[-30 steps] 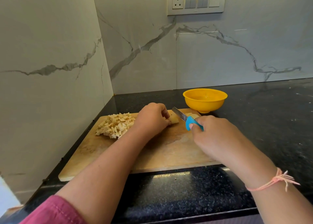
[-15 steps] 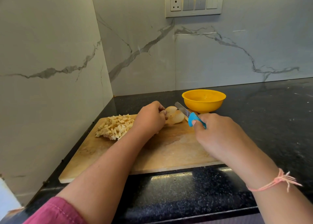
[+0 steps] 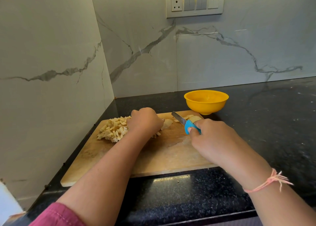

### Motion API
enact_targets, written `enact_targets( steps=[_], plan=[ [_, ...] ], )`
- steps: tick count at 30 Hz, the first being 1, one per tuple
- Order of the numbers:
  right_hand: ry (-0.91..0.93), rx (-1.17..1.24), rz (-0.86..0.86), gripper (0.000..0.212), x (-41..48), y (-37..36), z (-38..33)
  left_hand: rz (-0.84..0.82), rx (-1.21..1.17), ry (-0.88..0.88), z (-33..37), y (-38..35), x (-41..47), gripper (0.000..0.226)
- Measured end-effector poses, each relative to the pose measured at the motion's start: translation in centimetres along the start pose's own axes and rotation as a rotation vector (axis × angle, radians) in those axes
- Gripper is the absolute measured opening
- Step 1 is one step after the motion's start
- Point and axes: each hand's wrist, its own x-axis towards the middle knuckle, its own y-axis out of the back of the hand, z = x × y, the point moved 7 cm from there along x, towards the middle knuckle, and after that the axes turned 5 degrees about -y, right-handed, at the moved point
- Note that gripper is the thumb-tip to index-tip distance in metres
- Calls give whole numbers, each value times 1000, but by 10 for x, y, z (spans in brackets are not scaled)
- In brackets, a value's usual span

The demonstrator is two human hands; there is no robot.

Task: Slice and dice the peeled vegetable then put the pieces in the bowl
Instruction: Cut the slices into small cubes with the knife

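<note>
Fingers of the left hand point(image 3: 145, 121) curled down onto a pale slice point(image 3: 166, 124) at mid-board, pinning it, likely so it cannot skid under the blade. Fingers of the right hand point(image 3: 210, 138) wrapped round the blue handle of the knife point(image 3: 183, 123), thumb laid on the handle for control, blade pointing away toward the far edge, between the pinned piece and the waiting ones.

Beneath everything, black speckled counter point(image 3: 256, 123). On it, wooden cutting board point(image 3: 162, 155), set close to the wall corner. Just past the board's far right corner, yellow bowl point(image 3: 206, 106), handy for scraping into; no pieces visible inside. At the board's far left, diced heap point(image 3: 114, 129), kept aside, seemingly to free cutting room. At the far right corner, uncut slices point(image 3: 193, 118), lying just beside the blade. Dicing seemingly well along; transfer to the bowl not yet begun.
</note>
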Motion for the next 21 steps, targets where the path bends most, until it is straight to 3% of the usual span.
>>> enact_targets(
  steps=[4, 14, 21],
  plan=[
    [21, -7, -11, 36, 0, 0, -4, 73, 8, -22, -1, 9, -3, 44],
    [60, -81, -53, 39, 6, -3, -13, 16, -2, -103, 9, 8, -12, 28],
    [121, -185, -124, 26, -5, 14, -13, -10, -2, -78, 8, 7, -14, 29]
  ],
)
